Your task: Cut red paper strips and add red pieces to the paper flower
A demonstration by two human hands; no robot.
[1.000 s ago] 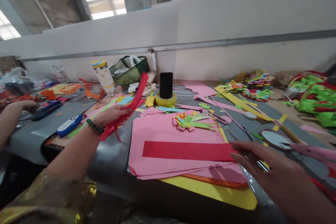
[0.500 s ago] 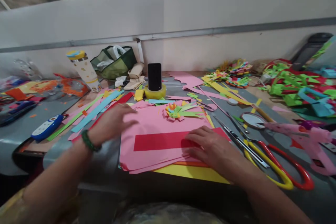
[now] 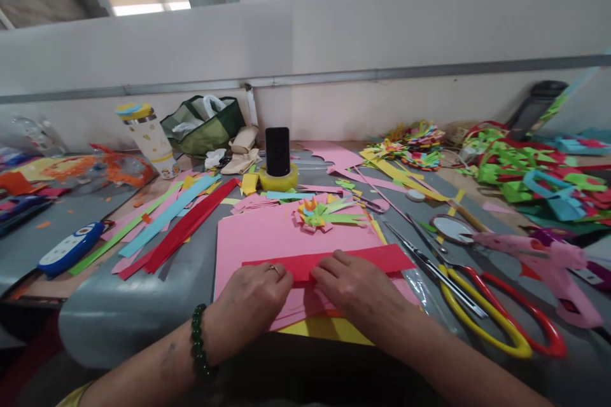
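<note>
A red paper strip [image 3: 382,258] lies crosswise on a stack of pink paper sheets [image 3: 252,235], its near edge partly covered by my fingers. My left hand [image 3: 252,299], with a ring and a green bead bracelet, is closed on that edge near the strip's left part. Close beside it, my right hand [image 3: 356,289] pinches the same edge around the middle. Fingertip details are partly hidden. Beyond the strip, a colourful paper flower [image 3: 315,213] rests on the pink sheets. A yellow sheet [image 3: 329,329] sticks out under the stack.
To the right are large scissors [image 3: 506,324], a pair of tweezers [image 3: 434,273] and a pink glue gun [image 3: 548,261]. Left lie more red strips [image 3: 186,229] and a blue cutter [image 3: 71,248]. A phone [image 3: 277,151] stands in a yellow tape roll [image 3: 281,179] behind the stack.
My left hand has come from the left side onto the red strip. My right hand has shifted toward the strip's middle. More red strips now show at the left, where my arm was.
</note>
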